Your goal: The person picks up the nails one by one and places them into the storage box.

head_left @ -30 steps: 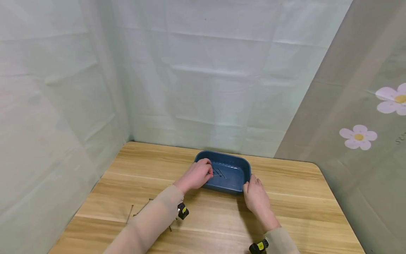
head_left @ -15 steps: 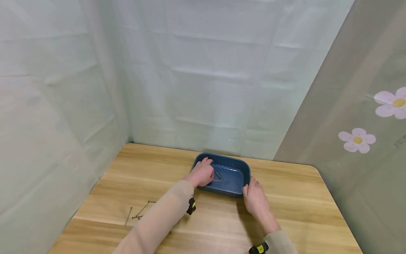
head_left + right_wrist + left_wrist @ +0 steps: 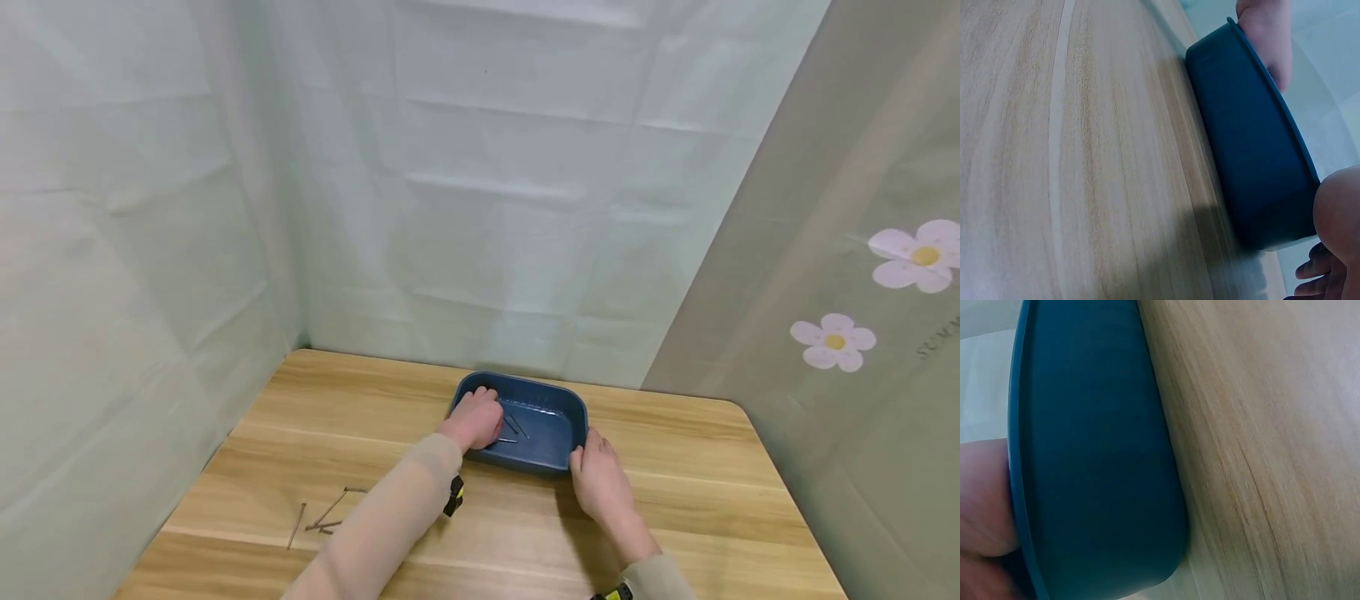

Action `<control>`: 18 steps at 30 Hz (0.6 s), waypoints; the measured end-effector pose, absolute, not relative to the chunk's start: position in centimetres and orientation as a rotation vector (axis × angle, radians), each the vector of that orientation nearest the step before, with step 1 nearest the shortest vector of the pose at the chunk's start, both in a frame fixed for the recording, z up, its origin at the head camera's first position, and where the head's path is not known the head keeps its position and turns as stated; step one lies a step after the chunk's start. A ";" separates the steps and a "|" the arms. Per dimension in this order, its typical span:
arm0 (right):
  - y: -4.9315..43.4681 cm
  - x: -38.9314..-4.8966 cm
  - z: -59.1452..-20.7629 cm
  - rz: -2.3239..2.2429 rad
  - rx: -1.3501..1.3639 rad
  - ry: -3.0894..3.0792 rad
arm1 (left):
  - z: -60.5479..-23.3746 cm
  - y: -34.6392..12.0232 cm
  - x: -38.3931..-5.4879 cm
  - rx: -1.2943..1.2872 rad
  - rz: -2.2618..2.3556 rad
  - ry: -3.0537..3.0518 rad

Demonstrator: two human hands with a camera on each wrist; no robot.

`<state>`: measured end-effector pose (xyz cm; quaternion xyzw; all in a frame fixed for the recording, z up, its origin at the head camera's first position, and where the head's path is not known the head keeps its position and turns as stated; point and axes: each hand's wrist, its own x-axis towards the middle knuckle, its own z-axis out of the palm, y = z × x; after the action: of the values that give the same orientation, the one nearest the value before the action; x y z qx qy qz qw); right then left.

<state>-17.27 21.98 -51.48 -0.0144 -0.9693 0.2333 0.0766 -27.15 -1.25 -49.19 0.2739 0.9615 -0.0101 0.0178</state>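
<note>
A dark blue rectangular tray (image 3: pixel 536 471) stands near the table's back edge, with a few thin dark nails (image 3: pixel 517 425) lying on its floor. My left hand (image 3: pixel 478 419) reaches over the front rim into the tray's left part, fingers bent downward. Its fingertips are hidden, so whether they pinch anything does not show. At the tray's right end, my right hand (image 3: pixel 602 479) grips the wall, thumb by the rim. The right wrist view has that thumb (image 3: pixel 1339 215) against the tray's corner and the other fingers curled beyond it.
Several long nails (image 3: pixel 326 525) lie loose on the wooden table (image 3: pixel 720 500), left of my left forearm, which may cover others. Pale cloth (image 3: pixel 480 208) hangs behind and beside the table. The table's back edge runs close behind the tray.
My left hand has gone from above the tray's middle left and down into it. The nails inside are arranged slightly differently. My right hand stays on the right end; the view has tilted up slightly.
</note>
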 end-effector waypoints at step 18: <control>21.8 -17.2 -51.3 0.684 -0.028 -2.896 | -48.6 -2.7 -26.7 0.907 0.257 2.985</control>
<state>-17.20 21.84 -51.34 -0.0092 -0.9698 0.2292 0.0830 -26.68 -2.71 -48.61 0.2899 0.9535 0.0820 0.0056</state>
